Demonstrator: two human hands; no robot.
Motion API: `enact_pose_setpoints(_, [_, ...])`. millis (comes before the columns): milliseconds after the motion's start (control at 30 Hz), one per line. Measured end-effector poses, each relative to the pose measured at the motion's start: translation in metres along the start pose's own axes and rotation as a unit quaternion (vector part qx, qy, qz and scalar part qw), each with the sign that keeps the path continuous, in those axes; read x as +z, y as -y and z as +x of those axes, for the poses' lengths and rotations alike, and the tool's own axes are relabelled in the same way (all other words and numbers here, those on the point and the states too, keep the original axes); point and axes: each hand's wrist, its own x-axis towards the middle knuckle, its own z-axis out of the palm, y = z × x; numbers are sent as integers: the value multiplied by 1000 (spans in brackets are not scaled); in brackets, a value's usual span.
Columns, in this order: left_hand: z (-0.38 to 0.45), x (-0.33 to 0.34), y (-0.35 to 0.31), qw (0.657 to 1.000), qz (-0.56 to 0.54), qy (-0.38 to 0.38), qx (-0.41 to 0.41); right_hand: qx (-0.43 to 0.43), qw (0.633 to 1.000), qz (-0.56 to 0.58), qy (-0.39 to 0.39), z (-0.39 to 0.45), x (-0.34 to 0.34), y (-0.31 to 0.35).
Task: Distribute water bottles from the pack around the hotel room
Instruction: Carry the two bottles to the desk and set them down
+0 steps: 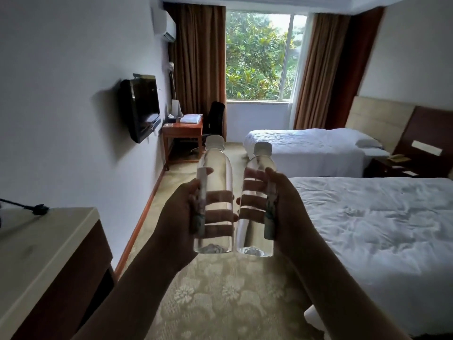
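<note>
I hold two clear water bottles with white caps upright in front of me, side by side and almost touching. My left hand (177, 212) is wrapped around the left bottle (215, 168). My right hand (285, 204) grips the right bottle (259, 163). Fingers show through the water in both. The pack of bottles is out of view.
A patterned carpet aisle (220, 303) runs ahead between the left wall and two white beds (380, 229). A wooden desk (182, 130) with a dark chair stands under the window. A wall TV (141, 106) hangs left. A cabinet top (36, 253) sits at near left, a nightstand (389, 165) between the beds.
</note>
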Motion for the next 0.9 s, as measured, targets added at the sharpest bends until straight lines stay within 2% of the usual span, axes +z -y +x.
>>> enact_pose_setpoints(133, [117,-33,-20,1000,-20,19,-13,-6,999,-12,-40,110,8,6])
enact_pose_setpoints(367, [291,-67,-40,998,-36,31,-39,-13,998,3,-60,279,-11,9])
enact_pose_setpoints(667, [526,-90,-10,999,-29,8,-36,-6,999,9,-39,517,-85,-10])
enact_pose_setpoints(900, [701,-96,-25,998,-49,-31,-20,26,1000,7,12,705,-113,1])
